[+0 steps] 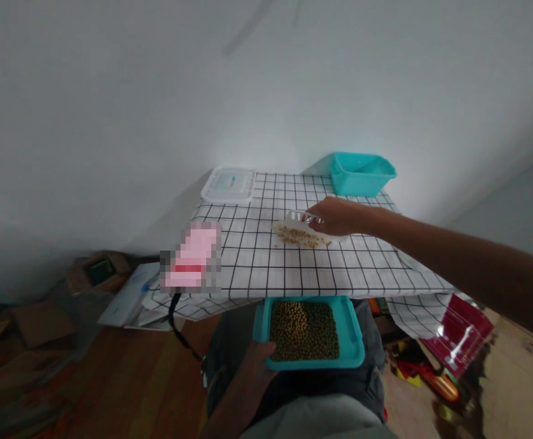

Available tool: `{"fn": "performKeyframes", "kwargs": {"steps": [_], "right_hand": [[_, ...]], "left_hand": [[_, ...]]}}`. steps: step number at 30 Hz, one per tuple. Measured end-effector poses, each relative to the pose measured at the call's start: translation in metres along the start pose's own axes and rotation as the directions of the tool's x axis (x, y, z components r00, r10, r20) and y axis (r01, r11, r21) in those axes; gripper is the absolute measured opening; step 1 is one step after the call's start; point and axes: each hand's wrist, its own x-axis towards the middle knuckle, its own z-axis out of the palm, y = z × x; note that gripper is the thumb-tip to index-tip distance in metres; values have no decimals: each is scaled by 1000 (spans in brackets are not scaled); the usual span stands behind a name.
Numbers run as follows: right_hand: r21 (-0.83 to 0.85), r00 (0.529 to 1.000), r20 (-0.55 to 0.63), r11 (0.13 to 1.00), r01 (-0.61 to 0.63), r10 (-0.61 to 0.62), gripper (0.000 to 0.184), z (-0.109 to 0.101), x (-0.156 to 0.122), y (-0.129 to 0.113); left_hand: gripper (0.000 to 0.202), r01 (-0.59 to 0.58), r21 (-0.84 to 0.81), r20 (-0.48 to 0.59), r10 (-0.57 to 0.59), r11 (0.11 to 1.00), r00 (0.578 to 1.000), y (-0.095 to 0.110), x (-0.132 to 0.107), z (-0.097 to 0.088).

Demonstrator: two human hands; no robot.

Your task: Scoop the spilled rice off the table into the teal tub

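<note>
My right hand is closed round a white plastic piece with slots, low over the middle of the table. In front of it, a patch of small yellowish-brown grains or crumbs lies spread on the checked cloth. At the table's front edge, over my lap, sits a teal plastic container. Small round bean-like pieces fill it, mostly greenish brown with a paler yellow heap at the back. My left hand grips the container's front left corner, thumb over the rim.
A second teal container stands at the table's back right. The back left holds a whitish lid. A blurred pink object lies at the left edge, with a black strap hanging down. A red bag is at right.
</note>
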Motion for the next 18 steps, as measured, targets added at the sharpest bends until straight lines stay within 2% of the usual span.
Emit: {"fn": "performKeyframes", "kwargs": {"steps": [4,7,9,14,18], "right_hand": [[28,998,-12,998,61,-60,31,0,-18,-11],[38,998,-2,998,57,-57,32,2,-30,-19],[41,999,2,998,52,-52,32,2,-36,-22],[42,997,-51,997,64,-62,30,-5,-60,-20],[56,999,-34,998,-34,36,18,-8,-96,-9]], "left_hand": [[15,-38,33,-6,38,999,999,-2,-2,1],[25,-184,205,-33,195,961,980,-6,-4,-6],[29,-223,268,-16,236,937,972,-8,-5,-9],[30,-140,179,6,141,974,990,-8,-4,-9],[23,-38,106,4,38,994,999,-6,-4,2]]}}
